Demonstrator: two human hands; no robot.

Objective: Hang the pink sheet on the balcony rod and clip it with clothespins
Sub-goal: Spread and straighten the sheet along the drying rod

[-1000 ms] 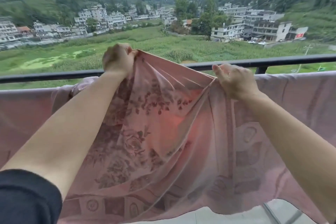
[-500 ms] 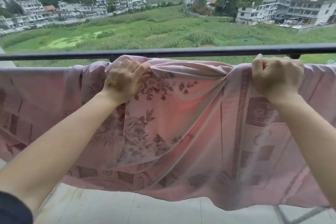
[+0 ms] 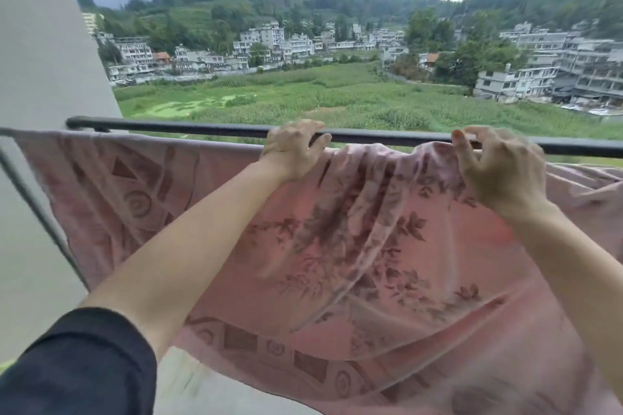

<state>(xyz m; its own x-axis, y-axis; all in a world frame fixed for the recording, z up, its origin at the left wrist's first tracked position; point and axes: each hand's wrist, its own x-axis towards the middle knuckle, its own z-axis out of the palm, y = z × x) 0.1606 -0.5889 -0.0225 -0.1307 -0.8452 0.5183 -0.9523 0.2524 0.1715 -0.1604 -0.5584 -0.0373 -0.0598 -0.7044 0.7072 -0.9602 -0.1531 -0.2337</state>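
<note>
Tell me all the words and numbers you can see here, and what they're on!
No text can be read in this picture.
pink sheet: only flowers, spirals and blocks, no letters.
far buildings: any signs are too small and blurred to read.

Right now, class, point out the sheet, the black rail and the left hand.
sheet (image 3: 337,246): head view, on its flowered middle.
rail (image 3: 202,128): head view, on a bare stretch towards its left end.
left hand (image 3: 291,150): head view, on the back of the hand.
</note>
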